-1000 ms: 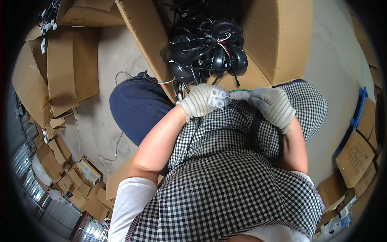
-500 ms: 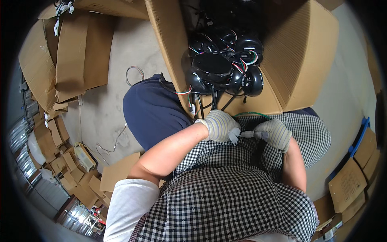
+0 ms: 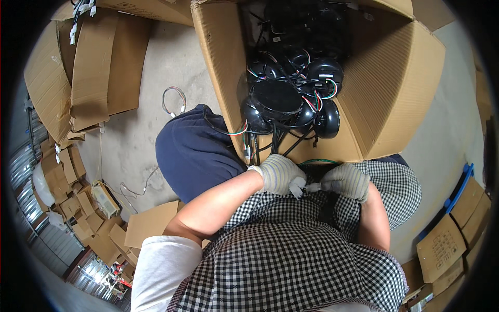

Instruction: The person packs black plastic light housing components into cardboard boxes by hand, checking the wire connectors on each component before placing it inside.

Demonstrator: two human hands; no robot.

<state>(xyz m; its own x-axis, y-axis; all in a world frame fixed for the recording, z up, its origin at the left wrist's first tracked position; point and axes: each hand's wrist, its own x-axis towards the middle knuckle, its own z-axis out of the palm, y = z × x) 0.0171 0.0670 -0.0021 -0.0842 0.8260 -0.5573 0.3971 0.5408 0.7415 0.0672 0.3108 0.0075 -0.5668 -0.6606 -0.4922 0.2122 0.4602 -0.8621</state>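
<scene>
Both my hands wear striped knit work gloves and meet in front of a checked apron. My left hand (image 3: 280, 175) is closed round a white plug connector (image 3: 297, 186), whose end sticks out toward the right. Black cables (image 3: 275, 143) run down from the carton to this hand. My right hand (image 3: 349, 182) is closed on a pale connector (image 3: 314, 187), its tip pointing at the left one. The two ends lie very close; whether they touch I cannot tell. A green wire (image 3: 318, 161) arcs between the hands. Most of the fingertips are hidden.
An open cardboard carton (image 3: 384, 99) between my knees holds several glossy black round housings (image 3: 276, 98) with coloured wires. A wire loop (image 3: 174, 99) lies on the floor past my left knee. Folded cardboard (image 3: 91, 67) stands at left, flattened boxes (image 3: 442, 248) at right.
The view has shifted, so carton and hands appear slightly lower. Both hands keep their hold on the connectors, which have hardly moved relative to each other.
</scene>
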